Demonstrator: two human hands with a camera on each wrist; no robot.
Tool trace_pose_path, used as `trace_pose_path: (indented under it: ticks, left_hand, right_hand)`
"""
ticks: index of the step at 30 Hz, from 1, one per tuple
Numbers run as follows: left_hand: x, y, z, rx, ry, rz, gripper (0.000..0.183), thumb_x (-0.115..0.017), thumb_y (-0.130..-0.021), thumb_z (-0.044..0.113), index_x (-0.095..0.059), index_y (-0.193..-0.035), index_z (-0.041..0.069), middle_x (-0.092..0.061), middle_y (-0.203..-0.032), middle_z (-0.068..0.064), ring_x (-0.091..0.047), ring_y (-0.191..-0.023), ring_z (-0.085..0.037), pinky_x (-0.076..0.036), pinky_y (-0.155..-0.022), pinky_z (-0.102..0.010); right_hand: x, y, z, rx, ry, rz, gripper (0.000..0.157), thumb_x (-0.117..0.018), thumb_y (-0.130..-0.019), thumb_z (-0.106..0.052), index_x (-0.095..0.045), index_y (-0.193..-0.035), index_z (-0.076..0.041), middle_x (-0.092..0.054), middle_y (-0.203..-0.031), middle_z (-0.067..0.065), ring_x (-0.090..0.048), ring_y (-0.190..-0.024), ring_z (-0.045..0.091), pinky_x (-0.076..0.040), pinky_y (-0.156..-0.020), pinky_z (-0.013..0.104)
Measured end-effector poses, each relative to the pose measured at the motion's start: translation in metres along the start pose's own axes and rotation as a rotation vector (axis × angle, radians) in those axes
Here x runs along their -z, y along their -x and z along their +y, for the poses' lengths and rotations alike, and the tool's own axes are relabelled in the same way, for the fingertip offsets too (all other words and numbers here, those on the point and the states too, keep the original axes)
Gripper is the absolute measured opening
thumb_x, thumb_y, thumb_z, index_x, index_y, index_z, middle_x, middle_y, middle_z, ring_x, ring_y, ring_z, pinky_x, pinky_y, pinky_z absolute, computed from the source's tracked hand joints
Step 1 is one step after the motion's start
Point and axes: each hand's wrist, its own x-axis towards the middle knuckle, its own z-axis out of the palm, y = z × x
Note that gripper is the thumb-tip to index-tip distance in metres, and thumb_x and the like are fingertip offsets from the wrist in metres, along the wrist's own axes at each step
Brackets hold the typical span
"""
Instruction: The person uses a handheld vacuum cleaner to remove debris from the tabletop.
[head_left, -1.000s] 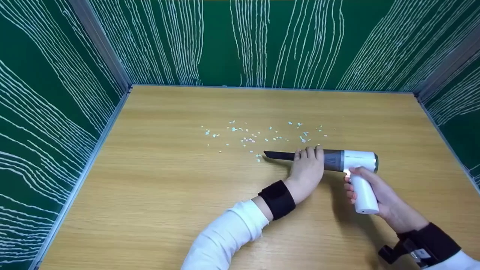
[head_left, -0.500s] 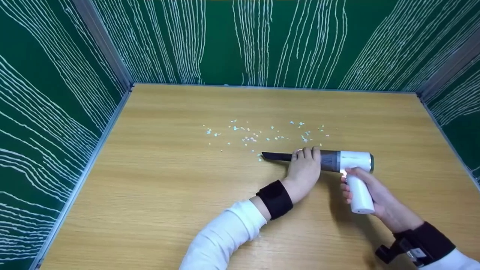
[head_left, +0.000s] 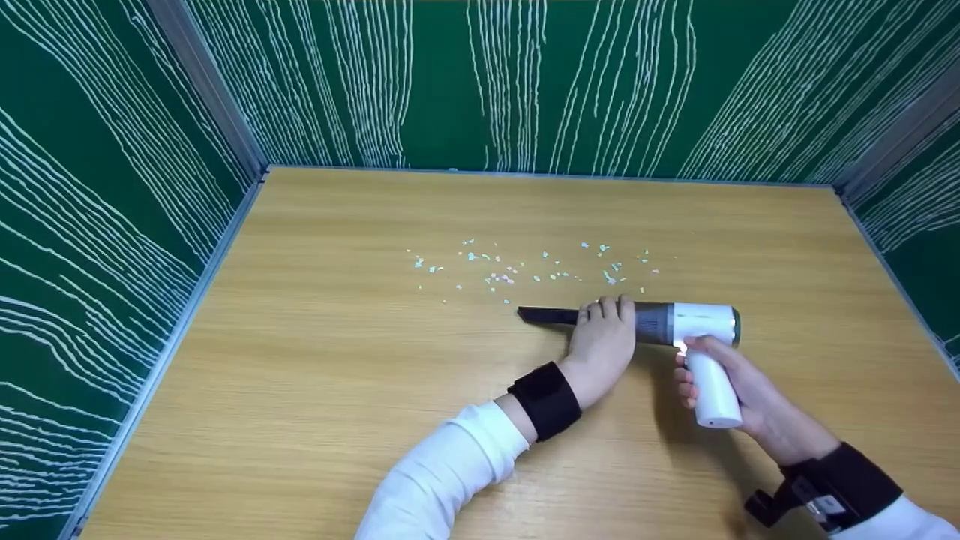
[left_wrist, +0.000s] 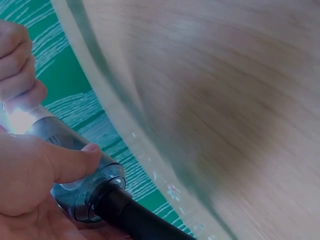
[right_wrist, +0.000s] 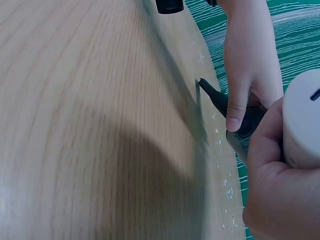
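Observation:
A white and grey handheld vacuum cleaner with a long black crevice nozzle is held above the table, its nozzle pointing left. My left hand wraps over the front of its body; in the left wrist view the thumb lies along the clear grey dust cup. My right hand grips the white handle, near a bright light below the body. Small pale paper scraps are scattered on the table beyond the nozzle. Its tip is close to the wood; whether it touches is unclear.
The wooden table is bounded at the back and sides by green panels with wavy white lines. A metal-coloured edge strip runs along the left side. Black bands circle both wrists.
Both hands and the vacuum cleaner have shifted slightly left. The scraps that lay by the nozzle tip no longer show there. The farther scraps look unchanged.

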Motion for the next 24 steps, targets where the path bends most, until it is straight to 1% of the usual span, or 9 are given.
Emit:
trace_pose_path:
  ticks: [9,16,20,24]
  left_hand:
    - [-0.003,-0.005,-0.004,0.01,0.025,-0.075,0.039,-0.033,-0.099,0.018,-0.04,-0.137,0.011,-0.055,-0.123,-0.006,-0.056,-0.111,-0.016,-0.044,-0.1,-0.03]
    - [-0.003,-0.007,-0.011,0.013,0.038,-0.053,0.038,-0.035,-0.098,0.018,-0.04,-0.136,0.01,-0.056,-0.121,-0.006,-0.057,-0.109,-0.017,-0.046,-0.098,-0.03]
    - [-0.004,-0.01,-0.014,0.021,0.06,-0.08,0.04,-0.035,-0.099,0.017,-0.038,-0.138,0.01,-0.055,-0.123,-0.006,-0.056,-0.111,-0.018,-0.044,-0.101,-0.031]
    - [-0.005,-0.012,-0.017,0.03,0.071,-0.083,0.041,-0.034,-0.098,0.016,-0.037,-0.139,0.01,-0.055,-0.123,-0.006,-0.056,-0.112,-0.018,-0.044,-0.101,-0.032]
  right_hand:
    - [-0.001,-0.008,0.002,0.015,-0.008,0.017,0.047,-0.015,-0.103,-0.028,-0.052,-0.093,-0.001,-0.063,-0.08,0.009,-0.065,-0.072,0.019,-0.056,-0.069,0.028]
    - [-0.005,-0.013,0.0,0.023,0.004,0.041,0.046,-0.017,-0.103,-0.028,-0.052,-0.093,-0.001,-0.063,-0.078,0.008,-0.065,-0.07,0.019,-0.055,-0.068,0.028]
    - [-0.006,-0.017,-0.003,0.024,0.012,0.056,0.044,-0.019,-0.103,-0.028,-0.052,-0.092,-0.001,-0.063,-0.078,0.008,-0.065,-0.069,0.018,-0.055,-0.067,0.028]
    - [-0.007,-0.021,-0.005,0.028,0.017,0.073,0.043,-0.021,-0.103,-0.028,-0.052,-0.092,-0.002,-0.063,-0.078,0.008,-0.065,-0.069,0.019,-0.056,-0.066,0.028]
